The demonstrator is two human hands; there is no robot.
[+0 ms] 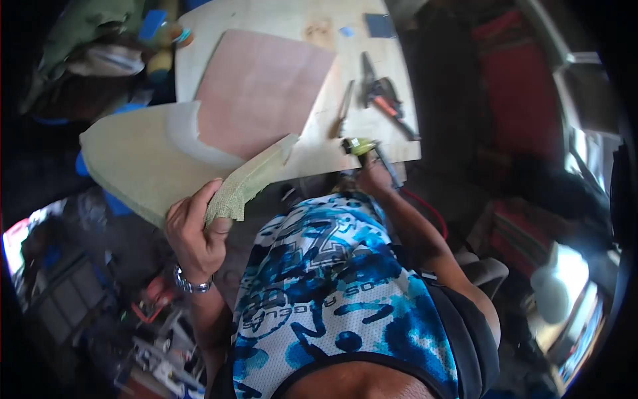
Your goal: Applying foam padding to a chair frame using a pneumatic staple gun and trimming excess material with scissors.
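My left hand (196, 233) is closed round the near edge of a curved panel (136, 149), covered in yellowish-green fabric. The thumb lies on the folded fabric edge (249, 181), which runs up to the right. The panel's far part rests against the table, overlapping a pinkish-brown flat board (262, 86). At the table's near right edge my right hand (376, 178) is closed round a green-headed staple gun (360, 146), held apart from the panel. Its lower part is partly hidden by the hand.
On the pale wooden table (359, 50) lie a black tool with orange parts (385, 100), a thin tool with a wooden handle (344, 113) and a dark blue square (379, 26). A red hose (430, 207) hangs beside my right forearm. Assorted clutter (166, 339) covers the floor at left.
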